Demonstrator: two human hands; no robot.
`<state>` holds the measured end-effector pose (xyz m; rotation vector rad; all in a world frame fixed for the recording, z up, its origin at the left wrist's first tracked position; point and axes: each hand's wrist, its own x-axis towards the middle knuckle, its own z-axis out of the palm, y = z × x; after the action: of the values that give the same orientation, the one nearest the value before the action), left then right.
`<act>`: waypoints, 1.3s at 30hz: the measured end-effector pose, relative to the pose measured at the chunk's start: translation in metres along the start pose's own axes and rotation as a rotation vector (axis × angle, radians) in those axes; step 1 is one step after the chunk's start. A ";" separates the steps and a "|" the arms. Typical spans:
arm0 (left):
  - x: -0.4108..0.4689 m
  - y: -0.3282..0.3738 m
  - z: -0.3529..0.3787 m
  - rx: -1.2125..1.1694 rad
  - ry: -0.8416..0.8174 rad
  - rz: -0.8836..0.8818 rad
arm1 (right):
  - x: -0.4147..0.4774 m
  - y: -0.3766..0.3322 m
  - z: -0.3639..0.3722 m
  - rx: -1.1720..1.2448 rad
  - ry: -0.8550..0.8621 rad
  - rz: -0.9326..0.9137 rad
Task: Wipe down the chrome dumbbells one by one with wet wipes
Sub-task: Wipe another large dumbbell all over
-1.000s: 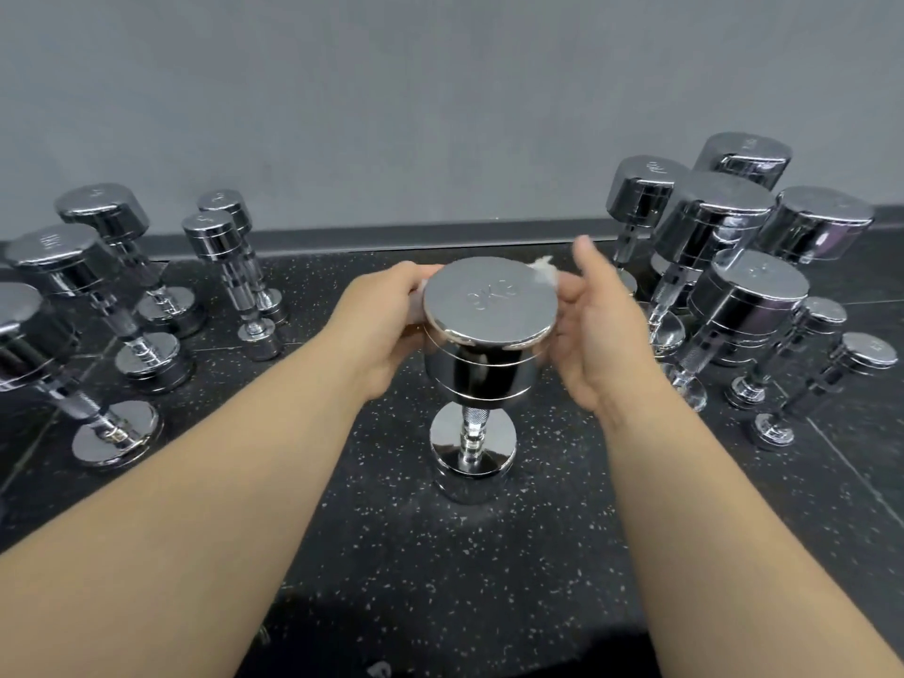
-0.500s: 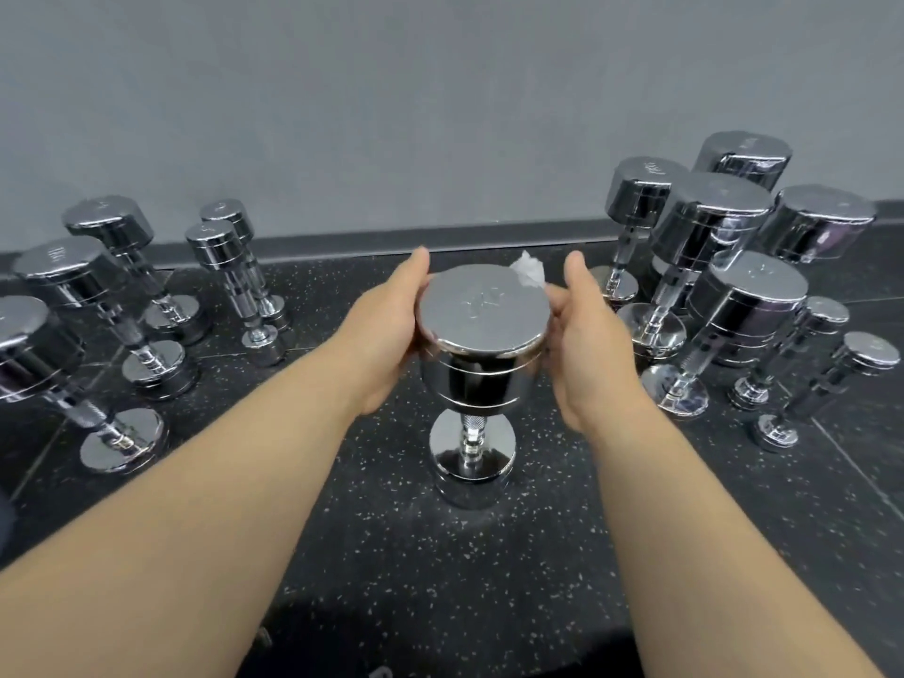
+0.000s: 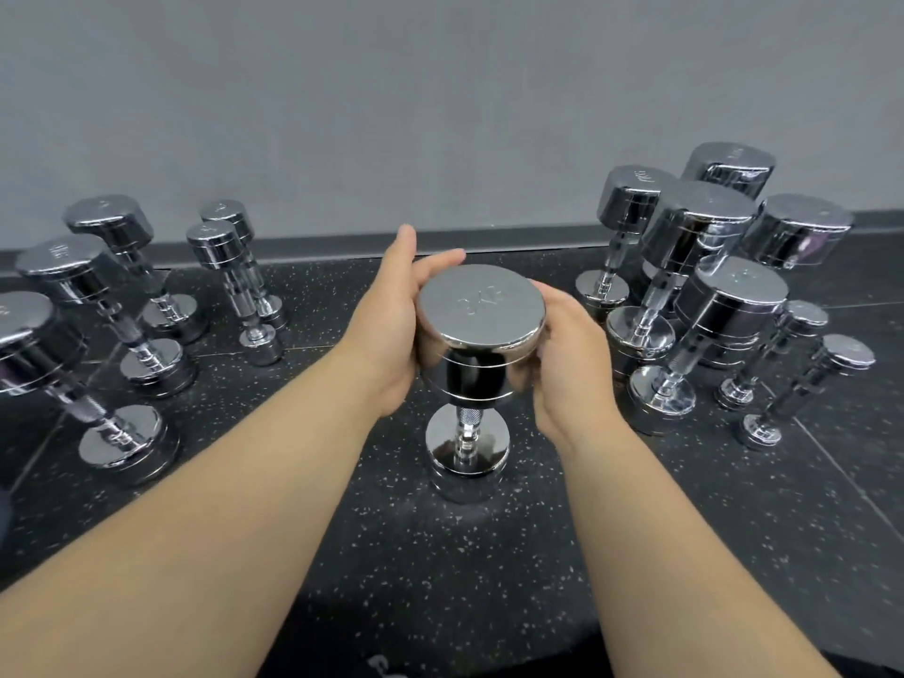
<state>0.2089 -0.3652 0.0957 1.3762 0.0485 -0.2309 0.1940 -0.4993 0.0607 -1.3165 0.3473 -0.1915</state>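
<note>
Since half a second back, both hands have turned round the upper head. The left hand (image 3: 391,335) now reaches its fingers over the far rim, thumb raised. The right hand (image 3: 570,369) has slid to the near-right flank. The white tuft of wet wipe that showed beyond the rim is out of sight; cannot tell whether it lies under the right palm.

Nearest: two bare forearms converge from the bottom edge over the black speckled floor (image 3: 440,579).

Next: the dumbbell (image 3: 482,325) stands on end at mid-floor, between the hands. Left hand wraps the upper head's left side, fingers curved about it. Right hand grips the right side, fingers curled against the chrome wall.

Orientation: long axis vertical. The stamped flat end face points up toward the camera, the lower head bears on the floor, and the knurled handle runs between them.

Step, as judged: wiping the side wall of the upper head. Best done with the left hand as a brace, since the piece is tall on a narrow foot and could rock. The right hand sweeps the full circumference, grooves included, then goes down to the handle and lower head.

Farther: other upright dumbbells at left (image 3: 142,354) and a tighter cluster at right (image 3: 704,305), both apart from the work. Grey wall (image 3: 440,115) behind.
</note>
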 end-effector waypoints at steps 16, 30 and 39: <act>-0.047 -0.021 0.011 -0.078 0.199 -0.086 | -0.025 -0.006 0.008 0.525 0.086 0.459; -0.035 -0.020 0.011 -0.156 0.213 -0.103 | -0.011 -0.010 0.010 0.401 0.027 0.458; -0.046 -0.024 0.002 -0.232 0.219 -0.181 | -0.060 0.005 0.000 0.591 0.145 0.513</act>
<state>0.1593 -0.3649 0.0804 1.1609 0.3727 -0.2171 0.1381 -0.4783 0.0642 -0.6039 0.6805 0.0472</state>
